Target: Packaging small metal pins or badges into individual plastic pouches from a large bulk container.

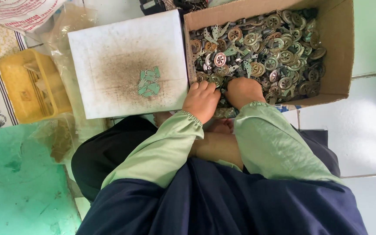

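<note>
The person's left hand (202, 101) and right hand (243, 91) rest side by side at the near edge of a brown cardboard box (342, 52) full of small round and flat metal parts (262, 48). Both hands are curled down into the parts; what the fingers pinch cannot be told. A little pile of green flat metal pieces (149, 82) lies on a dirty white square board (127, 61) just beside the box.

A yellow crate (31, 85) sits beside what looks like clear plastic sheeting (68, 26).

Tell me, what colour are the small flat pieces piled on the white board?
Pale green, the small flat pieces lie on the white board; the head view shows them.
</note>
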